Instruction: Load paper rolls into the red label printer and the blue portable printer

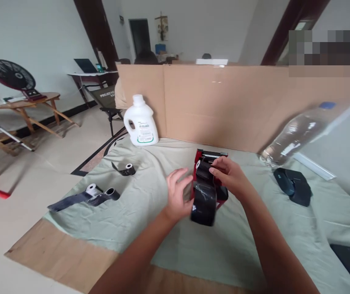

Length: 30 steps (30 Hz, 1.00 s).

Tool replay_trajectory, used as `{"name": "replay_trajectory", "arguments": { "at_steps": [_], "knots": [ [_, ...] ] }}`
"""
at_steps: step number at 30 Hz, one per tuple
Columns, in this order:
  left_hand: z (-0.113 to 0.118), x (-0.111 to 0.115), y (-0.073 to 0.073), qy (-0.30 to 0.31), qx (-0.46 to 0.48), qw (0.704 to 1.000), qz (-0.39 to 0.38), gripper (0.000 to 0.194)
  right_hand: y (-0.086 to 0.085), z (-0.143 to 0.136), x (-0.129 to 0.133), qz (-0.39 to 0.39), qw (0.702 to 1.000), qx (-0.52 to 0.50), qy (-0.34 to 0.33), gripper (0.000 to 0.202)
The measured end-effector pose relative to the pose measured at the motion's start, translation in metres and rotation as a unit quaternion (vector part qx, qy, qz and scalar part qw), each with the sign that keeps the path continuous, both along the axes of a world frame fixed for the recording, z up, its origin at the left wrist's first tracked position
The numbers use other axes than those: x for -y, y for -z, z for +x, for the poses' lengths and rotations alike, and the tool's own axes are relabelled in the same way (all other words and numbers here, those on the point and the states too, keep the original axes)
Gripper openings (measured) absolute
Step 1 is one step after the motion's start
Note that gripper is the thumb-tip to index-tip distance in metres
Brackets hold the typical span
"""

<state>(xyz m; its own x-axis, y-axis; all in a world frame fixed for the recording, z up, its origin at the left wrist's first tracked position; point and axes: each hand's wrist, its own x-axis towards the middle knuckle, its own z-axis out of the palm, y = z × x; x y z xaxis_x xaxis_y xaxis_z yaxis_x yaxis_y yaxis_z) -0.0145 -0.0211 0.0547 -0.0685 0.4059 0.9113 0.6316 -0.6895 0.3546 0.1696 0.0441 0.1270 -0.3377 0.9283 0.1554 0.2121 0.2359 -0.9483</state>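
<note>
A small roll of black film [204, 170] with a white core sits in my right hand [228, 173], pinched between thumb and fingers at its right end. Its loose strip [203, 204] hangs down toward me, shiny and creased. Behind and below the roll stands a red and black device [199, 156] with a metal bar across its top; the roll, strip and my hands hide much of it. My left hand [178, 194] is at the left of the strip, fingers spread, its thumb at the strip's edge; whether it touches is unclear.
Several dark rolls [128, 170] with loose tails lie on the pale green cloth [150, 220] at left. A white detergent jug [142, 122] stands before a cardboard panel [211, 106]. At right are a big plastic bottle [297, 132] and a black object [294, 185].
</note>
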Motion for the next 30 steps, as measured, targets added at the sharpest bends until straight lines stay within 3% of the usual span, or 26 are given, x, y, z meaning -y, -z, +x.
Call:
{"name": "replay_trajectory", "arguments": {
  "at_steps": [3, 6, 12, 16, 18, 21, 26, 30],
  "knots": [
    [0.005, -0.005, -0.011, 0.014, -0.149, 0.988, 0.035, 0.029, 0.009, 0.019, -0.013, 0.051, 0.990, 0.129, 0.010, 0.012],
    [0.010, -0.013, -0.007, 0.061, -0.262, 0.963, 0.028, 0.023, 0.020, 0.021, -0.020, 0.102, 0.966, 0.235, 0.044, 0.013],
    [0.014, -0.023, 0.020, 0.091, -0.294, 0.951, 0.014, 0.026, 0.037, 0.009, -0.023, 0.111, 0.914, 0.384, 0.067, 0.012],
    [0.015, -0.022, 0.023, 0.095, -0.279, 0.955, 0.010, 0.024, 0.039, 0.005, -0.024, 0.120, 0.888, 0.437, 0.072, 0.013],
    [0.017, -0.021, 0.021, 0.099, -0.276, 0.956, 0.006, 0.025, 0.034, 0.008, -0.024, 0.116, 0.891, 0.433, 0.065, 0.012],
    [0.021, -0.017, 0.018, 0.100, -0.287, 0.953, -0.001, 0.026, 0.023, 0.023, -0.025, 0.081, 0.924, 0.369, 0.054, 0.007],
    [0.028, -0.012, 0.017, 0.092, -0.299, 0.950, -0.004, 0.028, 0.017, 0.044, -0.038, 0.080, 0.950, 0.207, 0.221, 0.033],
    [0.032, -0.008, 0.017, 0.090, -0.292, 0.952, 0.005, 0.026, 0.029, 0.038, -0.048, 0.082, 0.969, 0.085, 0.215, 0.040]
  ]
}}
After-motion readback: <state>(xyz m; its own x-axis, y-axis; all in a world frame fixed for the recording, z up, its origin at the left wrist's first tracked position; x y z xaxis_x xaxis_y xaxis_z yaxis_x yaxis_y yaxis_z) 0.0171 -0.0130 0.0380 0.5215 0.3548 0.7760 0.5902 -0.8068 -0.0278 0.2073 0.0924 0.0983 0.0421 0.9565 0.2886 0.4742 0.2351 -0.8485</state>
